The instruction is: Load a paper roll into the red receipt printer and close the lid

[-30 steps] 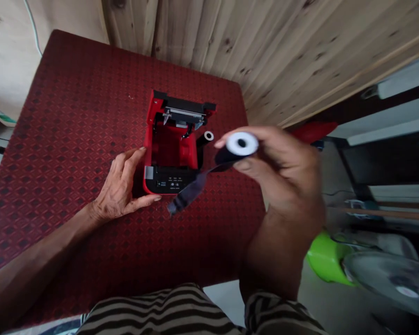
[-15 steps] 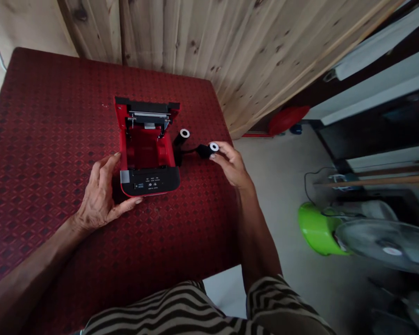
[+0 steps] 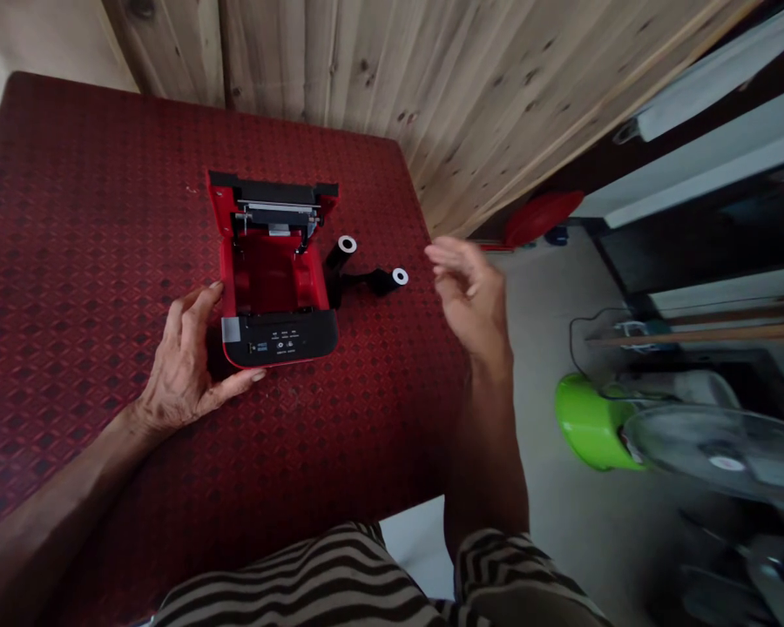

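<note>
On the table stands a red and black label printer [image 3: 280, 340], its lid raised and its red inner bay bare. My left hand [image 3: 186, 361] grips its left side, fingers along the wall and thumb at the front edge. Right of the printer lies a black ribbon roll [image 3: 388, 280] with a white core end. A dark strip of ribbon runs from it toward a second black roll [image 3: 341, 252] close beside the printer. My right hand [image 3: 470, 292] is in the air to the right of the rolls, holding nothing, its fingers loosely bent and thumb apart.
The table [image 3: 104, 200] has a red patterned cover and ends just under my right forearm. Behind it rises a wooden plank wall [image 3: 379, 70]. On the floor at right are a green bucket [image 3: 584, 422] and a fan [image 3: 706, 448].
My right hand has carried the ribbon roll to the table right of the printer, let it go and moved off to the right. My left hand has stayed on the printer.
</note>
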Demonstrator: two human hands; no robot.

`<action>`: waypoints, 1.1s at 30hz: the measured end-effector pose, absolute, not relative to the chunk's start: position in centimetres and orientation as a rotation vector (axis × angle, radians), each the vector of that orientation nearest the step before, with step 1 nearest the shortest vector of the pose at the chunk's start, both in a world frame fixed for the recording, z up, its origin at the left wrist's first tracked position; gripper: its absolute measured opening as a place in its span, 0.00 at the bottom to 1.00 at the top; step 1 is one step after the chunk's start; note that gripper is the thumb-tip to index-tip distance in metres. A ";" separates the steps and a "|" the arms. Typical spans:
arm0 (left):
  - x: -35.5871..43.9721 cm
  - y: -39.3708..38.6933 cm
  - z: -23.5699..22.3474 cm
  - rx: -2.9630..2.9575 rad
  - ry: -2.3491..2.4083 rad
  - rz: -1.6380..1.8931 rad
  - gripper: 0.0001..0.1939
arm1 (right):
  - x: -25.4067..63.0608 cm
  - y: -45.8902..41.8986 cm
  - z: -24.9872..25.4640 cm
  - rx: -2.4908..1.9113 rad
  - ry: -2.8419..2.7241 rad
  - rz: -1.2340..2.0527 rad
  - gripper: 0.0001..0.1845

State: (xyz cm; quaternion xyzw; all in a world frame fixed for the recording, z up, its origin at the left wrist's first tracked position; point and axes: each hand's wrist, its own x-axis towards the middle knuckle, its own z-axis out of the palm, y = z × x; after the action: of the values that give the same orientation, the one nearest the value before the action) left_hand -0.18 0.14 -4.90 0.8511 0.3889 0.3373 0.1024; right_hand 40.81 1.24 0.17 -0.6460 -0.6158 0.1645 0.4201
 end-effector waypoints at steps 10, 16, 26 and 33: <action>-0.3 0.0 -5.0 2.455 1.185 0.972 0.54 | 31.3 10.1 1.8 -2.018 -2.146 0.318 0.17; -0.1 0.0 -5.0 2.362 1.151 1.014 0.54 | 32.5 10.8 -0.1 -1.823 -2.032 0.430 0.11; -0.1 -0.9 -1.7 2.260 1.288 1.318 0.52 | 32.8 2.4 8.8 -1.319 -1.760 0.871 0.26; 2.9 -1.7 3.9 2.671 1.082 1.149 0.27 | 26.2 -1.6 12.1 -1.164 -2.126 0.862 0.30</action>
State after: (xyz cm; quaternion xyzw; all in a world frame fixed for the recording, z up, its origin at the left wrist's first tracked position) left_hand 2.88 -1.74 3.90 0.8608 0.3486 0.3702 0.0199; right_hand 26.19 -1.60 12.06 -0.4342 -0.7931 0.3216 0.2810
